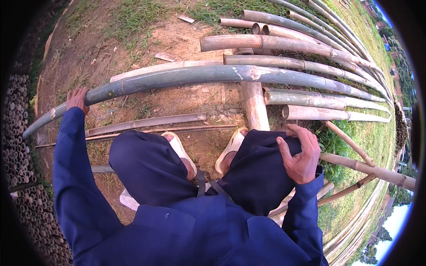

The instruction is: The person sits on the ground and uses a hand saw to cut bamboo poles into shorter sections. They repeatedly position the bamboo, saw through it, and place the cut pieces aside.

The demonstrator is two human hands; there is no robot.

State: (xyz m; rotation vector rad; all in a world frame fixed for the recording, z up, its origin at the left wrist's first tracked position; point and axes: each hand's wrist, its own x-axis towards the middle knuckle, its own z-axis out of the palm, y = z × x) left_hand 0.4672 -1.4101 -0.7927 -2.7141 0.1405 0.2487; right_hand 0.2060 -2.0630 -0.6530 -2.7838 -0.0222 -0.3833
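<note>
With the left hand clasped on the long pole lying across the short log ahead, and the right hand loose, empty on the knee, a firm grip steadies the pole best.

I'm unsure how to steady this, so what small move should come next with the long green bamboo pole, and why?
Probably bring the right hand up from the knee onto the long green bamboo pole. Only the left hand grips it, near one end, while the pole rests across a short log and runs far to the right.
</note>
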